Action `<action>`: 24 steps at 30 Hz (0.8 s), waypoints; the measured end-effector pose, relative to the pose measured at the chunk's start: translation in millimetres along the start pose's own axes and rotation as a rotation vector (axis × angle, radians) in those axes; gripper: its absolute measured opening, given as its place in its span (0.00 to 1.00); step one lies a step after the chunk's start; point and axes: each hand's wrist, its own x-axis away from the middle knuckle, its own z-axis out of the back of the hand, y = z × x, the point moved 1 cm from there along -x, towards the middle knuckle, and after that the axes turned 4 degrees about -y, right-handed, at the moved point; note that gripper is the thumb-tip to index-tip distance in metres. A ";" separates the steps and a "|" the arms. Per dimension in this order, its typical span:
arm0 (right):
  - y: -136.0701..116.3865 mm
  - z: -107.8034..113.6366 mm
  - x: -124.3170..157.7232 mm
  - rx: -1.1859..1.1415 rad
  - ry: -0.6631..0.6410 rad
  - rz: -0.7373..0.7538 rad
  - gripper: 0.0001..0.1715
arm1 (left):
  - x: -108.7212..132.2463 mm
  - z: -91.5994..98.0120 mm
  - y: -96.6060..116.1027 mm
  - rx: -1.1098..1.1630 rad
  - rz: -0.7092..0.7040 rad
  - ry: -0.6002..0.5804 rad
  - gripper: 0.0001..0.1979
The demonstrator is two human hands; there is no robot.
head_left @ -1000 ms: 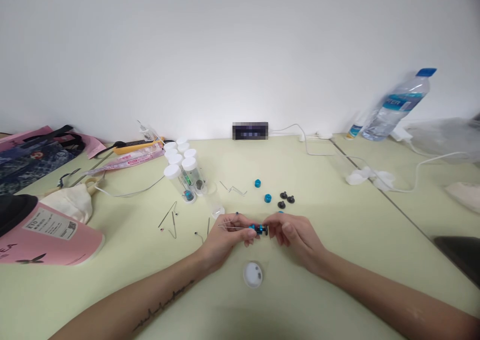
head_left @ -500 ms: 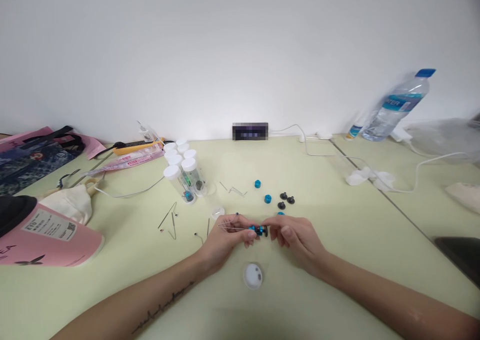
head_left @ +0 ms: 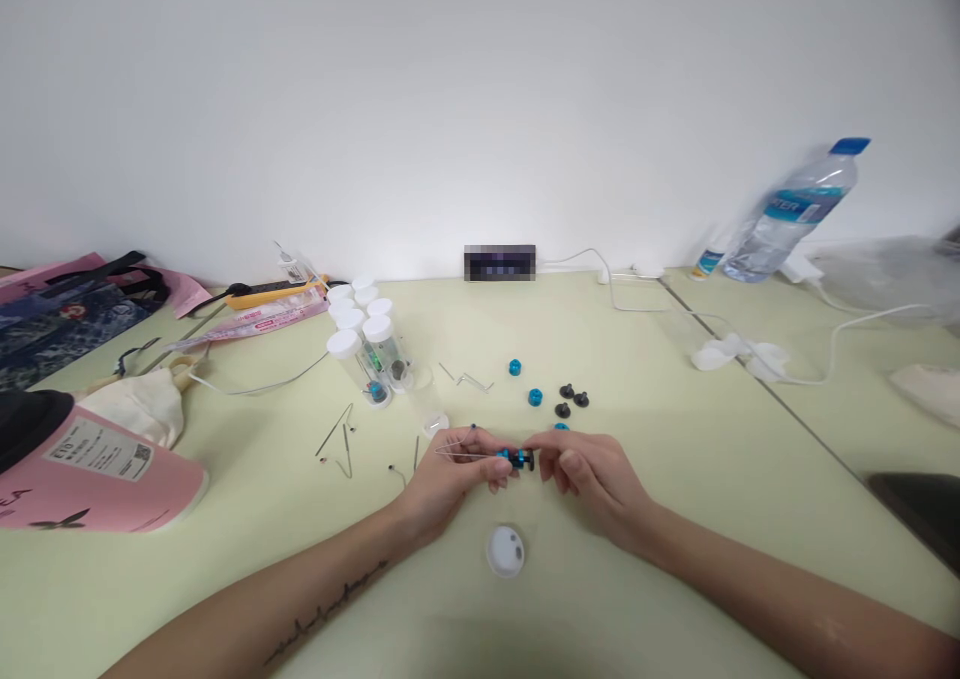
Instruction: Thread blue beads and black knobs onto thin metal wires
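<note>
My left hand (head_left: 442, 474) pinches a small blue-and-black cylindrical part (head_left: 517, 459) between thumb and fingers. Thin bent metal wires (head_left: 454, 450) stick out leftward from the same grip. At the part's right end, a black disc faces my right hand (head_left: 596, 474), whose index fingertip rests at or very near it. The right thumb stays apart and the other fingers are loosely bent. Below both hands lies a white round cap (head_left: 506, 551) with small dark pieces in it. Beyond the hands are blue knobs (head_left: 535, 397) and black disc-headed pieces (head_left: 564, 410).
Several clear tubes with white lids (head_left: 381, 344) stand left of centre, beside an uncapped clear tube (head_left: 427, 399). Bent metal pins (head_left: 346, 449) lie nearby. A pink cup (head_left: 112, 469) is at left. A water bottle (head_left: 795, 209) leans against the wall, near a white cable (head_left: 832, 349).
Almost nothing differs. Both hands keep the same places, and the blue-and-black part appears slightly turned or shifted at the fingertips.
</note>
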 end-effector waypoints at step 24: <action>-1.9 -4.9 -6.0 0.167 -0.104 -0.082 0.08 | -0.4 1.4 1.0 0.036 0.019 -0.055 0.07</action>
